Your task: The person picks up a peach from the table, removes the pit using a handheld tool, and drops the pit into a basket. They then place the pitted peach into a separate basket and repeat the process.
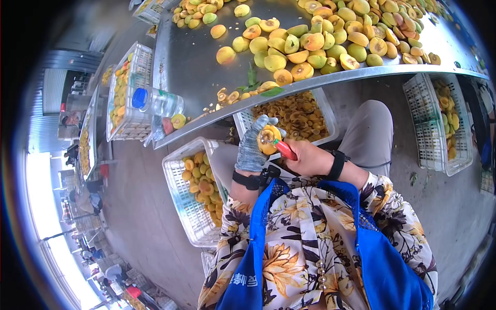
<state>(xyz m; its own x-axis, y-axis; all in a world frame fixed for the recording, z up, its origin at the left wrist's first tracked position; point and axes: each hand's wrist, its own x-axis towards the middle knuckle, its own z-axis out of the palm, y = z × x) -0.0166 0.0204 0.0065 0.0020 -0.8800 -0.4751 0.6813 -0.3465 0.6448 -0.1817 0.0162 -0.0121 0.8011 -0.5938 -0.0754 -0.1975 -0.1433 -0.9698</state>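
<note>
My left hand, in a grey knit glove, is closed around a yellow peach half with its cut face turned up. My bare right hand grips a small red-handled pitting knife, green near the blade. Its metal tip meets the middle of the cut face; the tip's exact shape is hard to make out. Below both hands, a white crate holds many small brownish-orange pieces. Beside my left arm, another white crate contains yellow peach halves.
A metal table in front carries a heap of peach halves, with green leaves near its edge. A blue-capped water bottle lies at its left corner. Fruit crates stand left and right. Other people work far left.
</note>
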